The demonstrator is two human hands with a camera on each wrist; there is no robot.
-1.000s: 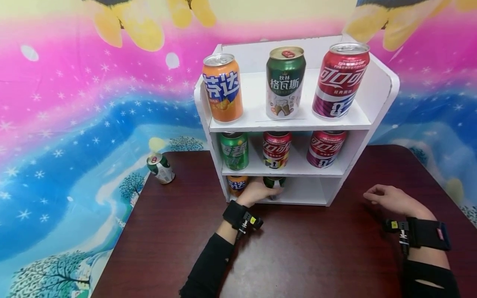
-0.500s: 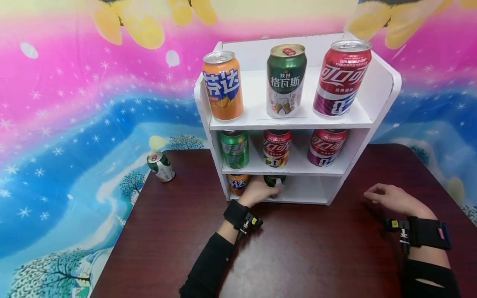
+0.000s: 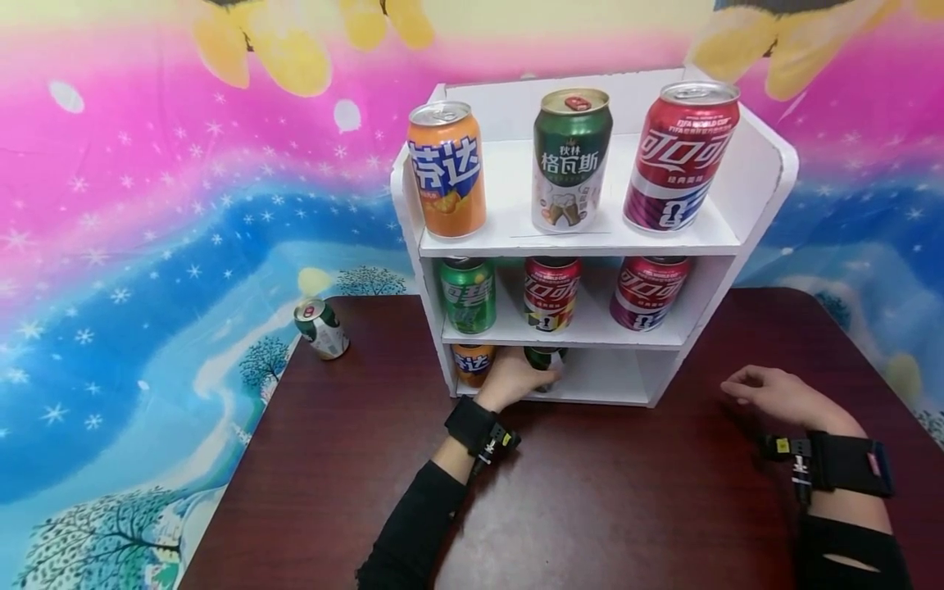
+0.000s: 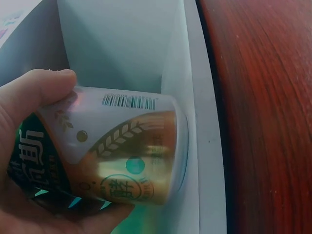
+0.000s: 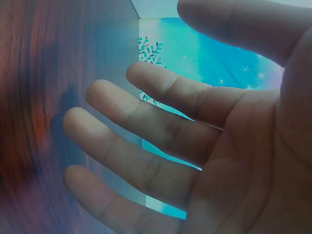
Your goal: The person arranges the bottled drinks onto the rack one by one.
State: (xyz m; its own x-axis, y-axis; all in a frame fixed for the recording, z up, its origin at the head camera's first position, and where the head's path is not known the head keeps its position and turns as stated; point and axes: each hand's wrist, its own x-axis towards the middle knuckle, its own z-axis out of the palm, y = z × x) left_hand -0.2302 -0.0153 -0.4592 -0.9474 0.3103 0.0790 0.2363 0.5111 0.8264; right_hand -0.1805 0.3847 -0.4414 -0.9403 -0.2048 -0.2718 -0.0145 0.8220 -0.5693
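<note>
On the bottom shelf of a white rack (image 3: 619, 377), my left hand (image 3: 512, 378) grips a green, white and gold drink can (image 4: 131, 146), thumb on one side and fingers round the other. The can's base sits right at the shelf board in the left wrist view; in the head view the hand covers much of it. Left of the hand, an orange soda can (image 3: 472, 365) stands on the same shelf. My right hand (image 3: 785, 397) rests by the table's right side, fingers loosely bent and the palm bare in the right wrist view.
The top shelf bears an orange can (image 3: 446, 172), a green-and-white can (image 3: 571, 164) and a red can (image 3: 682, 160). On the middle shelf are a green can (image 3: 469, 297) and two red cans (image 3: 551, 295). Another green-and-white can (image 3: 321, 329) stands on the dark table (image 3: 590, 492) at left.
The head view has shifted slightly. My left hand stays on the can at the bottom shelf, and the right hand has not moved.
</note>
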